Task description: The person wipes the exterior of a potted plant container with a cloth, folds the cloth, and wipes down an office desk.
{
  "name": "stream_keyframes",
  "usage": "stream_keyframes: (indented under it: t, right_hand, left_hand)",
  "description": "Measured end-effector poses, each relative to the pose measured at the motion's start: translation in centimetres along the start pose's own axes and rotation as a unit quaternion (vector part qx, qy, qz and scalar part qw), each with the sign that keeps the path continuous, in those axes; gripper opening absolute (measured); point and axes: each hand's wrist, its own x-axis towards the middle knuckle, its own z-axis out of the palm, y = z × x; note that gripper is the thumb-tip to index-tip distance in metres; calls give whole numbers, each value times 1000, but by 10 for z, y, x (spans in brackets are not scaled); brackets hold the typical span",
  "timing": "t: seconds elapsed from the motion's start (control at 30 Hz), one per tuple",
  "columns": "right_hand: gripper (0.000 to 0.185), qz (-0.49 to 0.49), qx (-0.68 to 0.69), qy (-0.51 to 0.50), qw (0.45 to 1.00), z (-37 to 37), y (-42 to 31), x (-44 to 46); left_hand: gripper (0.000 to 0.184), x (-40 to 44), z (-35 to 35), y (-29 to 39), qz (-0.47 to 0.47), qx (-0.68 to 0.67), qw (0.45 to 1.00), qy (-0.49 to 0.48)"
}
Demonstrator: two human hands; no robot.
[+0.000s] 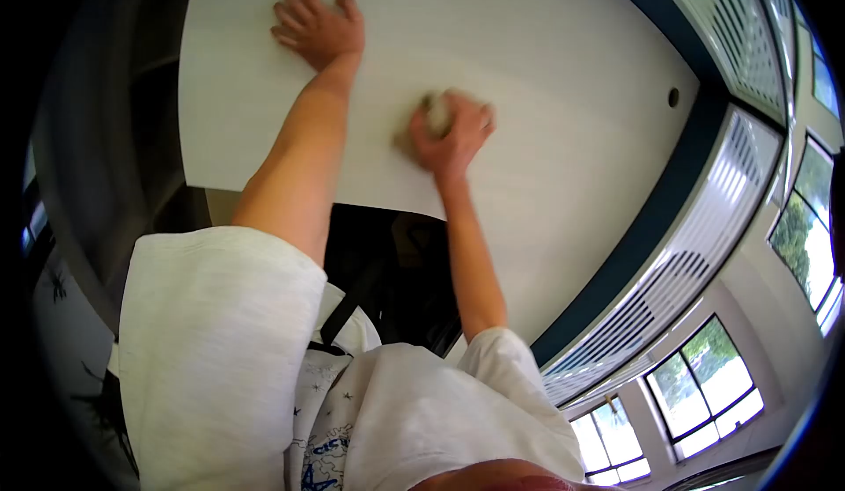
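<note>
My left hand (319, 29) lies on the white tabletop (546, 68) near its far left part, fingers spread and nothing in it. Right of it and closer to me, my right hand (453, 134) is curled around a small pale, roundish object (437, 116) on the tabletop. Motion blur and the fingers hide part of that object, and I cannot make out what it is.
A dark blue edge strip (651, 218) and a slotted white panel (669, 262) run along the table's right side. A round dark hole (673, 97) is near that edge. Windows (704, 376) stand beyond. Dark shapes lie under the near table edge.
</note>
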Motion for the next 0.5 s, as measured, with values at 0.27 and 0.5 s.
stream_keyframes:
  t: [0.27, 0.5]
  right_hand:
    - [55, 154, -30, 180, 971, 82, 43, 195]
    - [54, 100, -16, 133, 986, 45, 23, 130]
  left_hand:
    - [70, 0, 4, 0, 4, 13, 1000, -3]
    - [70, 7, 10, -3, 2, 13, 1000, 5]
